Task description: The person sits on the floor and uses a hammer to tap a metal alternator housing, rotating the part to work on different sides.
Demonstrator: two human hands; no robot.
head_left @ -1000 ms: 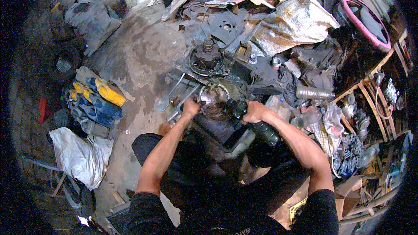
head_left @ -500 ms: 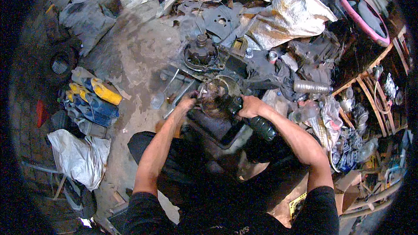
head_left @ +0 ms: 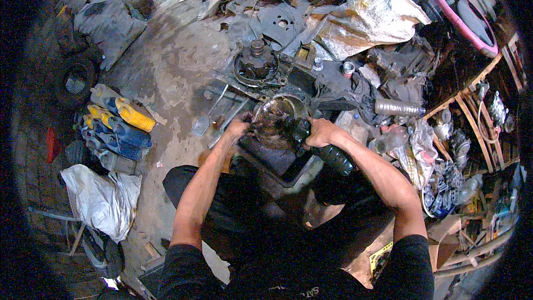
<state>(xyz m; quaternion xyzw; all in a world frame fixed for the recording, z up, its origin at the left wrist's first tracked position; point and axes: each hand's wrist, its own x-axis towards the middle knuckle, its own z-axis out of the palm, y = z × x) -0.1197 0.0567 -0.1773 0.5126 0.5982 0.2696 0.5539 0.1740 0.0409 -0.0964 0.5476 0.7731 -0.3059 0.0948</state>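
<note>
My left hand (head_left: 237,126) is closed on the left rim of a round, grimy metal housing (head_left: 276,114), its wet-looking inside mottled dark brown. My right hand (head_left: 321,133) grips a dark green, glossy plastic bottle (head_left: 333,158), which lies tilted with its upper end over the housing's right side; its mouth is hard to make out. Below the housing is a dark rectangular pan (head_left: 266,161), between my bent legs. Just beyond stands a greasy hub assembly (head_left: 256,64) with a threaded top. Long metal tools (head_left: 222,100) lie beside it on the left.
Yellow and blue jugs (head_left: 116,122) and a white sack (head_left: 102,200) lie left, near a tyre (head_left: 78,80). A silver sheet (head_left: 366,16), dark rags (head_left: 341,86), a pink-rimmed oval object (head_left: 463,19), plastic bottles (head_left: 400,106) and wooden slats (head_left: 474,133) crowd the back and right.
The inside of the housing looks darker and browner than a second ago, when it shone silvery. My hands keep their grips, shifting slightly; the whole view has moved a little.
</note>
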